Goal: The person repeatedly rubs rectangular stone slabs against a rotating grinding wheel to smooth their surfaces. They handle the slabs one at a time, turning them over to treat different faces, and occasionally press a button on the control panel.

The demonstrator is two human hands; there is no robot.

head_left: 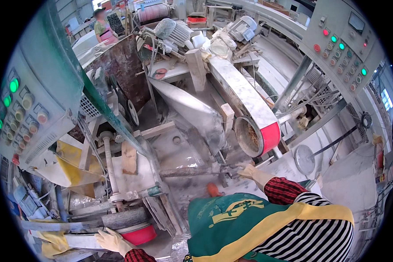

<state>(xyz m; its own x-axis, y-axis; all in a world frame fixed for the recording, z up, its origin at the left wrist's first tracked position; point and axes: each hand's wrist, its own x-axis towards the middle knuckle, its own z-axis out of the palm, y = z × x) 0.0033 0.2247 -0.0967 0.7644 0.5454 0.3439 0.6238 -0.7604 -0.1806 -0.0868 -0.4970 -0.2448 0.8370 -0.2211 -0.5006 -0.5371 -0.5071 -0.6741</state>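
My left hand (111, 240), in a cream glove, rests with its fingers spread on a pale flat belt strip (85, 241). Right beside it is the red curved end (139, 234) of a belt machine. My right hand (256, 175), also gloved, reaches forward with its fingers stretched out at the right end of a long, grimy grey bar (192, 170). Whether it presses on the bar is hard to make out. Beyond that hand stands a second belt machine (244, 89), with a white top and a red rounded end (270, 137).
Control panels with lit green buttons stand at left (19, 113) and right (343, 48). A dusty metal guard (192, 107) slants across the middle. Motors (172, 31) sit at the back. A round disc (305, 159) on a rod is at right. Another person (104, 28) stands far left.
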